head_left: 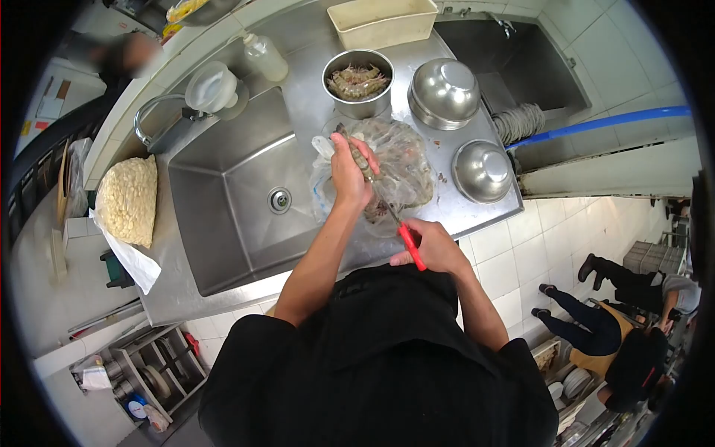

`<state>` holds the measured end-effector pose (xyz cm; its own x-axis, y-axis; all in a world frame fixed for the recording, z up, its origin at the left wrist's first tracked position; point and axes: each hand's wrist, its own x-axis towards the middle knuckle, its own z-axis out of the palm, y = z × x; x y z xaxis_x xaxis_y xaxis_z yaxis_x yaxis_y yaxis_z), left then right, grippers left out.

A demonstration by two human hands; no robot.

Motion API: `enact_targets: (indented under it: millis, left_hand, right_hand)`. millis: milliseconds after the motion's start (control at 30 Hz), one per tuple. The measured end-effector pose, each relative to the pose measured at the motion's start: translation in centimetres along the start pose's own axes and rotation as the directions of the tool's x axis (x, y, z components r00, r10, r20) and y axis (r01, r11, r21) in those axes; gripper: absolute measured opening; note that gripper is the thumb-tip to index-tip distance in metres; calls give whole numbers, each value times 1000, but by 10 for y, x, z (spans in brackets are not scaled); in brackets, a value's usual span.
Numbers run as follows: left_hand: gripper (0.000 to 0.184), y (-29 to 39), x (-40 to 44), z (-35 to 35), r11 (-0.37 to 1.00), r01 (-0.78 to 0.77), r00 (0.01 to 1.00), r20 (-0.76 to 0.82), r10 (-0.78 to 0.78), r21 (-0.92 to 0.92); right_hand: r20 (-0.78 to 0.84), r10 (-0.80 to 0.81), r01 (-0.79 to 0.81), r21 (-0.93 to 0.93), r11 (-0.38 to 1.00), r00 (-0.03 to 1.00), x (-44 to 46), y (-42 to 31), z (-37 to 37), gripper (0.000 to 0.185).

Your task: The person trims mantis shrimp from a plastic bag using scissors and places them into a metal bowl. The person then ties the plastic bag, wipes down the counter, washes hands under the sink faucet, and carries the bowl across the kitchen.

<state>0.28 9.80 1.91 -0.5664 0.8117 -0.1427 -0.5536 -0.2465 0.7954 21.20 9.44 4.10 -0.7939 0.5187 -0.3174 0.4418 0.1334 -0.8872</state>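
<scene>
My left hand [353, 173] is closed around a shrimp [360, 156], held over a clear plastic bag [406, 153] on the steel counter. More shrimp show through the plastic. In my right hand [438, 246] is a pair of red-handled scissors [411, 247], seen edge-on, with the metal blades pointing up toward the shrimp. Whether the blades touch it I cannot tell. Just beyond the bag stands a round steel pot [359, 103] with several whole shrimp [359, 82] inside.
A deep sink [201, 186] lies to the left, with a bag of pale pieces [128, 201] beside it. Upturned steel bowls [445, 93] [482, 171] stand at right. Behind are a cream tub [382, 22] and a bottle [266, 58]. A blue hose [603, 125] crosses the right. People [596, 328] are farther off.
</scene>
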Motion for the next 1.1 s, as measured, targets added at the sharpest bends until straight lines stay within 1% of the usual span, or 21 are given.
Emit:
enact_targets:
  millis: [33, 67, 133, 267, 333, 367, 433, 467, 533, 567, 633, 700, 767, 800, 833, 867, 900, 967, 1000, 1067, 1100]
  left_hand:
    - [62, 0, -1, 0, 998, -33, 999, -1, 33, 53]
    - [62, 1, -2, 1, 998, -31, 1000, -2, 31, 54]
    - [63, 3, -4, 3, 997, -25, 1000, -15, 27, 72]
    - [64, 6, -6, 2, 989, -77, 997, -18, 80, 126]
    - [65, 5, -4, 0, 980, -104, 994, -8, 107, 168]
    - [65, 5, -4, -1, 980, -105, 994, -8, 108, 167]
    - [66, 4, -3, -4, 977, -88, 996, 7, 88, 194]
    - [66, 3, 1, -6, 977, -91, 996, 14, 90, 191]
    - [67, 4, 9, -6, 916, -224, 973, 122, 194, 332]
    - [67, 7, 17, -7, 918, -229, 972, 125, 199, 325]
    - [69, 38, 35, 7, 841, -257, 964, 191, 187, 475]
    - [70, 63, 75, 19, 682, -349, 934, 294, 201, 643]
    - [69, 88, 117, 30, 364, -536, 843, 510, 173, 762]
    - [69, 99, 127, 42, 363, -539, 841, 511, 178, 761]
    - [65, 111, 135, 54, 197, -552, 832, 550, 67, 810]
    - [62, 117, 143, 62, 25, -565, 823, 566, -52, 825]
    - [62, 115, 156, 59, 24, -567, 822, 567, -53, 824]
    - [52, 109, 178, 43, 5, -620, 772, 611, -177, 784]
    - [52, 112, 179, 36, 4, -622, 770, 612, -178, 783]
    - [43, 119, 168, 18, -25, -631, 771, 631, 90, 775]
    - [38, 125, 155, 9, -37, -571, 816, 572, 88, 820]
  right_hand:
    - [2, 5, -5, 15, 1000, 1000, 2, -2, 1, 69]
    - [3, 7, -7, 16, 1000, 1000, 2, -5, 1, 69]
    - [51, 46, -52, 126, 991, 998, 4, -13, 2, 60]
    - [26, 35, -39, 183, 982, 999, 6, -14, 12, 54]
    - [39, 107, -113, 214, 970, 993, 6, -17, 15, 46]
    - [40, 107, -113, 212, 971, 993, 4, -19, 16, 46]
    - [60, 163, -174, 381, 908, 985, -3, -26, 17, 42]
    - [53, 162, -170, 380, 909, 985, -4, -24, 17, 42]
    - [187, 99, -187, 538, 822, 977, -10, -18, 12, 34]
    - [183, 99, -183, 532, 827, 978, -14, -17, 5, 34]
    - [202, 132, -224, 547, 807, 970, -23, -12, -12, 33]
    - [91, 150, -176, 522, 835, 984, -29, 0, -24, 36]
    - [-12, 183, -158, 453, 877, 983, -33, 0, -35, 37]
    - [-42, 198, -166, 394, 904, 979, -35, -1, -42, 41]
    - [-44, 193, -161, 392, 906, 980, -35, 2, -47, 41]
    - [-107, 162, -120, 321, 940, 981, -35, 7, -50, 43]
    - [-167, 128, -84, 246, 966, 978, -36, 9, -52, 46]
    - [-189, 146, -91, 275, 957, 971, -41, 8, -52, 49]
    - [-206, 161, -99, 283, 954, 965, -44, 8, -52, 48]
    - [-223, 183, -111, 303, 947, 957, -51, 7, -50, 47]
    - [-221, 221, -142, 324, 935, 950, -56, 7, -50, 47]
